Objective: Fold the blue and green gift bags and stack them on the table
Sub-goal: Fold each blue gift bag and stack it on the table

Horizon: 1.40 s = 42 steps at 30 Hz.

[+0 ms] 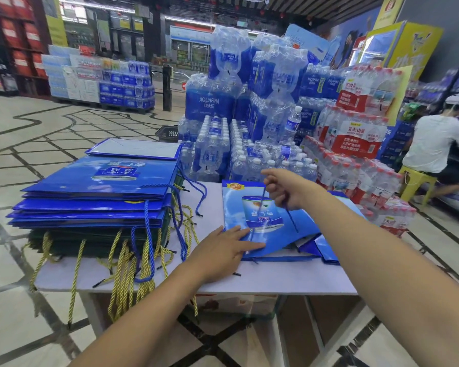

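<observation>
L hand (224, 251): fingers flat, pressing near edge of blue gift bag (235, 207), which lay flat on tabletop (263, 279).
R hand (286, 189): just beyond L, pinched bag's cord handle (259, 210).
Stack (96, 197): left of L hand, blue bags over green bags (64, 242), folded; most work looked done.
Est. remaining: finish this bag, add to stack.
Beyond hands: water packs (212, 102).

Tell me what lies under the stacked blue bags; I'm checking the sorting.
Dark green bags with yellow rope handles, on the table. Only their edges show; faces are covered.
</observation>
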Each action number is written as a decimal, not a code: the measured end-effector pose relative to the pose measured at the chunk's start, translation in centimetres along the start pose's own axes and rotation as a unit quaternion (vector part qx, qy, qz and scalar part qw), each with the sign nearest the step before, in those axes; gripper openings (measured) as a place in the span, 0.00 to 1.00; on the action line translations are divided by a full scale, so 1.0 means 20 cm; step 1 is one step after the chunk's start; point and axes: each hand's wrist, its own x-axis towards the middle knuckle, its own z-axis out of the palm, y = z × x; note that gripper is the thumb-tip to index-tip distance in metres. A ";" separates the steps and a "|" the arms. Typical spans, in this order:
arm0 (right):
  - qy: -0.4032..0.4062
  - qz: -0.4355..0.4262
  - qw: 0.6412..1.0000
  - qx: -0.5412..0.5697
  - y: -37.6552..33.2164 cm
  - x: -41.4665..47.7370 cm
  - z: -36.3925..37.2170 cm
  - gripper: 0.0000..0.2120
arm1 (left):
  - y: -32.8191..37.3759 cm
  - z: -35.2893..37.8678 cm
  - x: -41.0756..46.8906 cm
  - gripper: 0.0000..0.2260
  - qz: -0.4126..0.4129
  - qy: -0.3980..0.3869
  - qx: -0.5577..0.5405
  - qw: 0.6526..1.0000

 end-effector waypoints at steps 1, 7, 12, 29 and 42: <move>0.001 0.000 1.000 0.031 -0.01 0.00 -0.01 0.15 | 0.00 0.00 0.00 0.23 -0.002 0.002 -0.005 1.000; 0.099 -0.093 0.886 -0.443 0.14 0.09 0.02 0.24 | 0.00 0.02 0.00 0.20 0.009 0.008 -0.014 1.000; 0.223 -0.181 0.747 -0.600 0.25 0.18 0.09 0.23 | 0.01 0.02 -0.01 0.23 0.023 0.014 0.002 1.000; 0.329 -0.160 0.739 -0.566 0.42 0.40 0.07 0.29 | 0.01 0.03 -0.02 0.18 0.008 0.022 -0.029 0.999; 0.113 -0.142 0.769 -0.613 0.70 -0.04 0.01 0.40 | 0.06 -0.04 0.00 0.28 -0.060 0.039 -0.033 0.997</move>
